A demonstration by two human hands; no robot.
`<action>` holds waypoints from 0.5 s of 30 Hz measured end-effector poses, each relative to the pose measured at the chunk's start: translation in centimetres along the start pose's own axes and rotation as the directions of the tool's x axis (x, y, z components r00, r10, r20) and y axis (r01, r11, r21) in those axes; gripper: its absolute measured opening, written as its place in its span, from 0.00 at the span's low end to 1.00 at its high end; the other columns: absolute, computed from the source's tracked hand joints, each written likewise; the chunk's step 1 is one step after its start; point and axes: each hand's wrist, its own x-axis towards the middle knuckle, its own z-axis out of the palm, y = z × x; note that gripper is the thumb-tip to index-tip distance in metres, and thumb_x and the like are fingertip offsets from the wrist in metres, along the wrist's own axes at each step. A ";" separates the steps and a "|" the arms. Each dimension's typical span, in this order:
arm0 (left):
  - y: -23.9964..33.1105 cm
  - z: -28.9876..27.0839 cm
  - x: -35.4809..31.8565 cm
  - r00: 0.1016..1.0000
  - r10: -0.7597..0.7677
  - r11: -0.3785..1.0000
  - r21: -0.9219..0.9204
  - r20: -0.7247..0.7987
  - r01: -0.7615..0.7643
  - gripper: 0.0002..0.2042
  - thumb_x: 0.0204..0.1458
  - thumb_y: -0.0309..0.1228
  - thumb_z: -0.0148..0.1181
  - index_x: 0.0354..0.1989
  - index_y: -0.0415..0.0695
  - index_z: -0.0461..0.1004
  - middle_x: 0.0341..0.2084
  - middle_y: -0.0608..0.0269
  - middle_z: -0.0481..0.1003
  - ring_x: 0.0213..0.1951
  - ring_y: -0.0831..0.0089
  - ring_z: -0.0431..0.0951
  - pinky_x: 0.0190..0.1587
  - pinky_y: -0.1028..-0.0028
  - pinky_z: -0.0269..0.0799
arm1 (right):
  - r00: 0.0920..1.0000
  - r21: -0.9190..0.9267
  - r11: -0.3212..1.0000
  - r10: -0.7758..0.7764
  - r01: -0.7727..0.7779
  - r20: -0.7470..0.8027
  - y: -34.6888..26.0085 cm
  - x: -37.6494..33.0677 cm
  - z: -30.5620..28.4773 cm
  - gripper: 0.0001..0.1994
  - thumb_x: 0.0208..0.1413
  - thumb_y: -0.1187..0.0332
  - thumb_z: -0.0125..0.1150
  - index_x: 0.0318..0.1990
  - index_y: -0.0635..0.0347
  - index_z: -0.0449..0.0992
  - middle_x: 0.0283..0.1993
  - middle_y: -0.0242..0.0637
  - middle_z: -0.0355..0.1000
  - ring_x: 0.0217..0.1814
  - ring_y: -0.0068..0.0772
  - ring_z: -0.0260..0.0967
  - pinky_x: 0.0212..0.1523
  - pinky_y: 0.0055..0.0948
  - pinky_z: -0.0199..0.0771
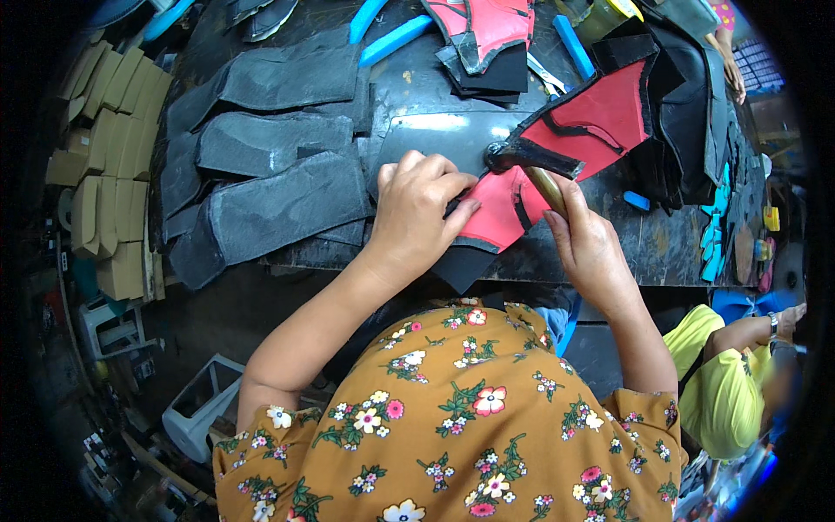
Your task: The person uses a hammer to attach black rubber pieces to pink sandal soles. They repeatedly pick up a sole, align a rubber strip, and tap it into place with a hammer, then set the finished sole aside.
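Observation:
My right hand (587, 248) is closed around the wooden handle of a hammer (541, 161), whose dark head lies over a red-and-black bag panel (600, 126). Fingers and thumb of my left hand (417, 209) pinch the black edge of the panel's near red part (496, 213), just left of the hammer. The panel runs diagonally across the table, and a black flap (463, 267) hangs over the front edge. Beneath it is a smooth grey board (435, 132). Whether the hammer head touches the panel cannot be told.
Black padded pieces (278, 204) lie in rows at the left. More red-and-black panels (491, 35), blue bars (396, 41) and scissors (546, 74) sit at the back. Black pieces (678, 130) are piled right. Cardboard boxes (117, 200), a grey stool (204, 404) and a co-worker in yellow (722, 391) are around.

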 end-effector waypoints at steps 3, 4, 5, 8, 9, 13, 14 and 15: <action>0.2 0.2 -0.2 0.995 0.095 0.993 0.080 -0.034 -0.092 0.09 0.52 0.35 0.73 0.39 0.47 0.86 0.34 0.68 0.78 0.42 0.63 0.75 0.48 0.61 0.62 | 1.000 0.142 0.990 -0.006 0.010 -0.026 -0.6 -0.1 -0.6 0.24 0.71 0.69 0.57 0.71 0.57 0.64 0.46 0.63 0.79 0.50 0.70 0.78 0.47 0.54 0.78; 0.3 0.3 -0.2 0.992 0.123 0.987 0.110 -0.038 -0.118 0.09 0.51 0.34 0.74 0.39 0.47 0.86 0.34 0.69 0.78 0.42 0.64 0.75 0.47 0.60 0.62 | 0.997 0.210 0.977 -0.024 0.038 -0.068 -0.8 -0.3 -0.7 0.23 0.71 0.70 0.57 0.71 0.57 0.64 0.48 0.63 0.79 0.51 0.69 0.78 0.48 0.52 0.79; 0.4 0.4 -0.2 0.990 0.134 0.985 0.114 -0.050 -0.128 0.09 0.51 0.33 0.74 0.39 0.47 0.86 0.34 0.68 0.78 0.42 0.64 0.75 0.47 0.60 0.62 | 0.984 0.206 0.970 -0.099 0.129 -0.148 -1.0 -0.4 -0.7 0.23 0.71 0.70 0.57 0.71 0.58 0.65 0.51 0.62 0.79 0.54 0.68 0.78 0.50 0.47 0.79; 0.6 0.4 -0.2 0.987 0.152 0.978 0.154 -0.051 -0.142 0.10 0.51 0.34 0.74 0.40 0.47 0.86 0.34 0.68 0.77 0.41 0.64 0.74 0.47 0.61 0.62 | 0.960 0.099 0.963 -0.234 0.250 -0.154 -1.2 -0.7 0.0 0.24 0.71 0.70 0.57 0.71 0.58 0.64 0.49 0.62 0.79 0.51 0.68 0.78 0.48 0.50 0.80; 0.6 0.2 -0.3 0.990 0.134 0.982 0.143 -0.050 -0.125 0.10 0.50 0.35 0.74 0.40 0.47 0.86 0.34 0.68 0.77 0.41 0.64 0.74 0.47 0.61 0.62 | 0.996 -0.030 0.999 -0.006 0.009 0.090 -1.2 -1.1 0.1 0.24 0.71 0.69 0.58 0.71 0.58 0.62 0.45 0.62 0.80 0.47 0.69 0.78 0.44 0.55 0.79; 0.5 -1.0 -0.9 0.999 0.020 0.992 0.123 -0.025 -0.017 0.10 0.50 0.35 0.74 0.39 0.47 0.86 0.34 0.67 0.75 0.42 0.63 0.74 0.46 0.61 0.62 | 0.996 -0.001 0.996 -0.084 0.084 -0.005 -0.7 -1.2 0.7 0.25 0.70 0.68 0.58 0.71 0.57 0.61 0.42 0.62 0.80 0.45 0.70 0.78 0.41 0.59 0.77; 0.5 -1.3 -1.1 0.999 -0.016 0.992 0.122 -0.028 0.019 0.10 0.51 0.36 0.74 0.39 0.47 0.85 0.34 0.67 0.75 0.42 0.62 0.74 0.46 0.61 0.63 | 0.998 0.003 0.998 -0.062 0.062 0.025 -0.6 -1.2 0.8 0.25 0.70 0.68 0.58 0.71 0.58 0.61 0.42 0.62 0.80 0.45 0.70 0.78 0.41 0.59 0.77; 0.4 -1.3 -1.2 1.000 -0.025 0.998 0.064 -0.005 0.025 0.10 0.51 0.34 0.74 0.39 0.45 0.85 0.33 0.66 0.75 0.41 0.62 0.75 0.45 0.61 0.64 | 0.998 0.001 0.999 -0.046 0.046 0.033 -0.5 -1.1 0.7 0.24 0.70 0.68 0.58 0.71 0.58 0.61 0.43 0.63 0.79 0.45 0.70 0.78 0.42 0.58 0.77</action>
